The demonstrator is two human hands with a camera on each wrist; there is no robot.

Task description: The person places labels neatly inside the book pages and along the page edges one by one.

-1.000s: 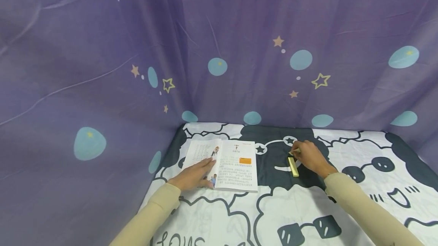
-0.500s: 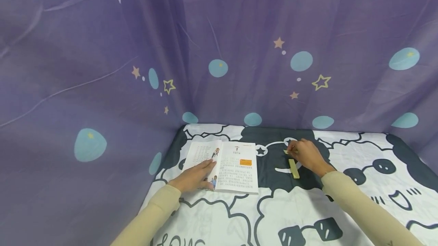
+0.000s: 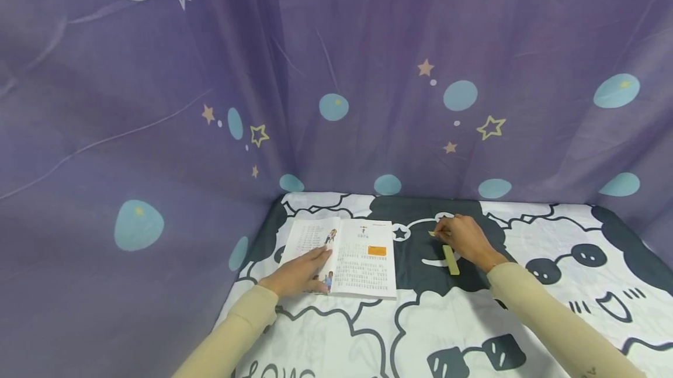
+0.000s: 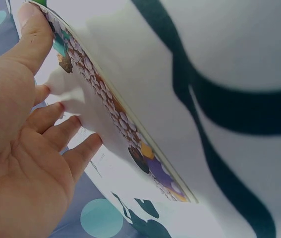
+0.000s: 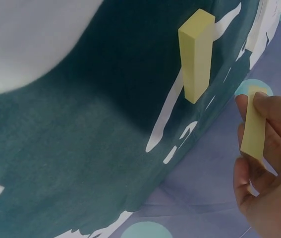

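An open book (image 3: 364, 264) with printed text and small coloured pictures lies on the patterned cloth in the head view. My left hand (image 3: 301, 273) rests on its left page, fingers extended toward the gutter. The left wrist view shows that hand (image 4: 31, 144) with its thumb at the book's lower edge and its fingers spread over the page. To the right of the book, my right hand (image 3: 465, 239) pinches a yellow sticky note (image 5: 254, 124) between thumb and fingers. Just below that hand, a thick narrow pad of yellow sticky notes (image 3: 450, 259) lies on the dark part of the cloth.
A black-and-white cartoon cloth (image 3: 326, 343) covers the surface under everything. Purple curtain (image 3: 368, 74) with stars and blue ovals hangs behind and along the left side.
My right hand has moved left toward the book with the sticky note, away from above the pad. The left hand stays on the page, and the pad and book keep their places.
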